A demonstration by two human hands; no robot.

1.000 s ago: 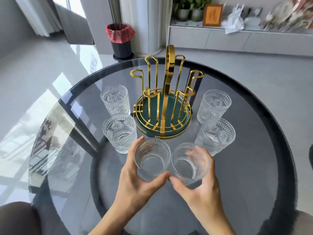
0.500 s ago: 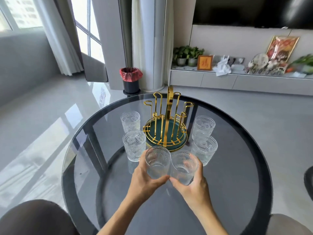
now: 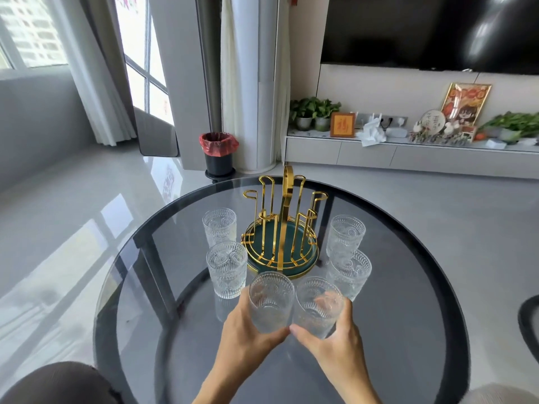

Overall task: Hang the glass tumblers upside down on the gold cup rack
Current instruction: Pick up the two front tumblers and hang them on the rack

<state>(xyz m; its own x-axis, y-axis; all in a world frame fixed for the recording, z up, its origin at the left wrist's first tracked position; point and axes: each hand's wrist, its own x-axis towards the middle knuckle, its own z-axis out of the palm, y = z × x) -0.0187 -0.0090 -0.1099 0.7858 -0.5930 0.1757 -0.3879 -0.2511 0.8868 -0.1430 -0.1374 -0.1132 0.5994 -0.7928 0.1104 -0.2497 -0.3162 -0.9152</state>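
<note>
A gold cup rack (image 3: 281, 228) with bare hooks stands on a green round tray near the middle of the round glass table (image 3: 408, 287). My left hand (image 3: 248, 335) grips one ribbed glass tumbler (image 3: 271, 300), mouth up. My right hand (image 3: 329, 339) grips a second tumbler (image 3: 318, 306) right beside it. Both held glasses sit just in front of the rack. Two more tumblers (image 3: 219, 227) (image 3: 227, 268) stand upright left of the rack, and two others (image 3: 345, 236) (image 3: 350, 272) stand upright on its right.
A dark chair back (image 3: 55, 383) is at the near left edge and another dark seat (image 3: 529, 325) at the far right. Beyond the table are a bin with a red bag (image 3: 218, 153), a white column and a low cabinet with plants.
The camera has tilted up, showing more of the room. Both hands have closed around the two front tumblers and hold them slightly higher and closer to me.
</note>
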